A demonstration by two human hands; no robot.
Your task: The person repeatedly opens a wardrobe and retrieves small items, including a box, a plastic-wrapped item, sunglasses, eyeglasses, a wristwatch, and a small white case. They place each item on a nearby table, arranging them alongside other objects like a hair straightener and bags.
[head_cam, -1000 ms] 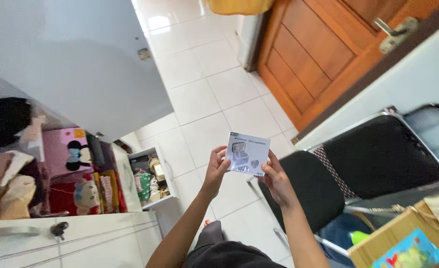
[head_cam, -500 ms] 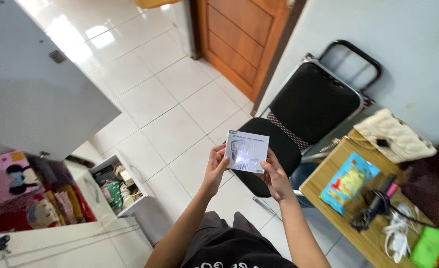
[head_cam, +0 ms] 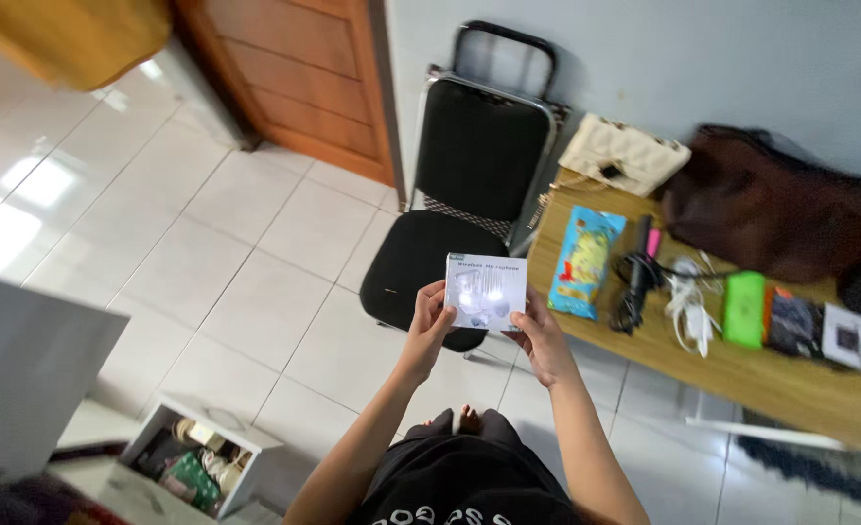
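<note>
A small white square box (head_cam: 486, 291) with a glossy printed front is held up in front of me by both hands. My left hand (head_cam: 430, 321) grips its left edge, thumb on the front. My right hand (head_cam: 539, 335) grips its lower right corner. The box hovers above the seat of a black folding chair (head_cam: 455, 194) on the white tiled floor.
A wooden table (head_cam: 771, 374) at the right carries a blue snack bag (head_cam: 586, 261), a black hair tool (head_cam: 637, 275), white cables (head_cam: 688, 301), a green case (head_cam: 744, 308), a cream handbag (head_cam: 623, 153) and a brown bag (head_cam: 771, 199). An open drawer (head_cam: 192, 457) of small items sits lower left; a wooden door (head_cam: 299, 68) stands behind.
The view has swung right: the cabinet and drawer slid toward the lower left, and the chair and table came into full view. Both hands kept holding the box the same way.
</note>
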